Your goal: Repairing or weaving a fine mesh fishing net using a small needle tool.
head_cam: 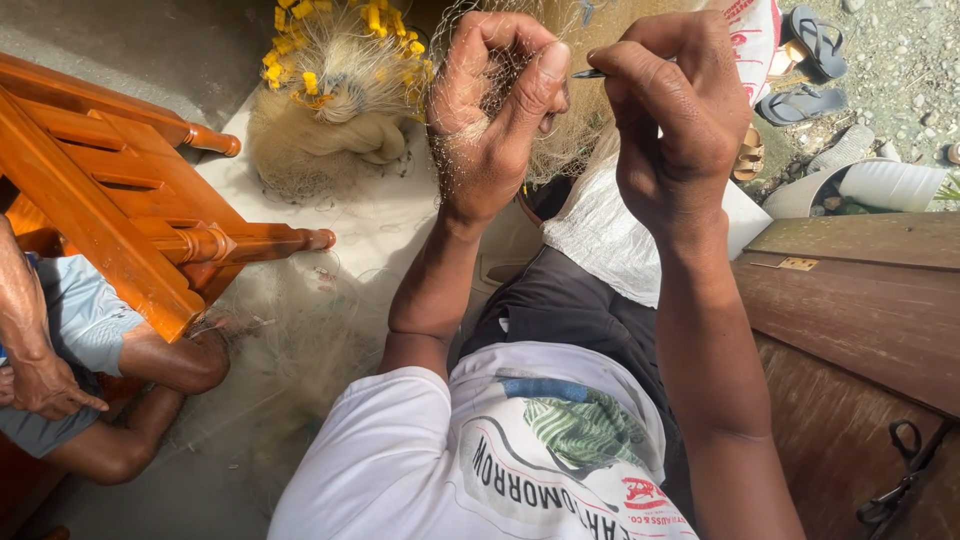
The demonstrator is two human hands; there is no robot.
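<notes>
My left hand (492,110) is raised in front of me, its fingers pinched shut on thin strands of a pale fishing net (560,150). Just to its right, my right hand (672,115) grips a thin dark netting needle (590,73), whose tip pokes out toward my left thumb. Both hands nearly touch. The fine mesh drapes from my left fist down over my lap. A bundled heap of net with yellow floats (335,90) lies on the white sheet beyond my hands.
An orange wooden chair (120,200) stands at the left, with another person's leg (150,360) and hand (45,385) by it. A brown wooden door (860,320) with scissors (895,480) lies at the right. Sandals (805,70) sit on gravel at the top right.
</notes>
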